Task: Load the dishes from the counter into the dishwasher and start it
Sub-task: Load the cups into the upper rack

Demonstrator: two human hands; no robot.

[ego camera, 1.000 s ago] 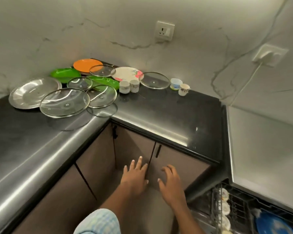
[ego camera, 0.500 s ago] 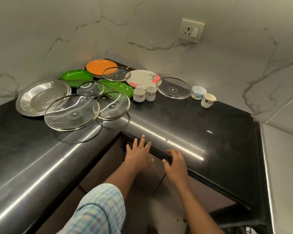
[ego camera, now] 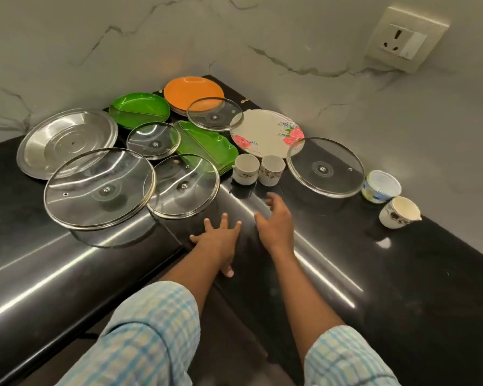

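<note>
Black counter (ego camera: pixel 402 274): cups (ego camera: pixel 246 170) just beyond right grip (ego camera: pixel 273 224), untouched.

No readable text or labels (cups bear floral patterns only).

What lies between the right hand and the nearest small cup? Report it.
Nothing: the head view shows only bare black counter between right hand and cup.

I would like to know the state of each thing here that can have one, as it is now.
left hand: open, fingers spread, holding nothing
right hand: open, fingers relaxed, holding nothing
left small cup: upright, empty
right small cup: upright, empty
spouted cup: upright, empty
patterned bowl: upright
largest glass lid: lying flat, rim over the steel plate
wall socket: nothing plugged in
</note>
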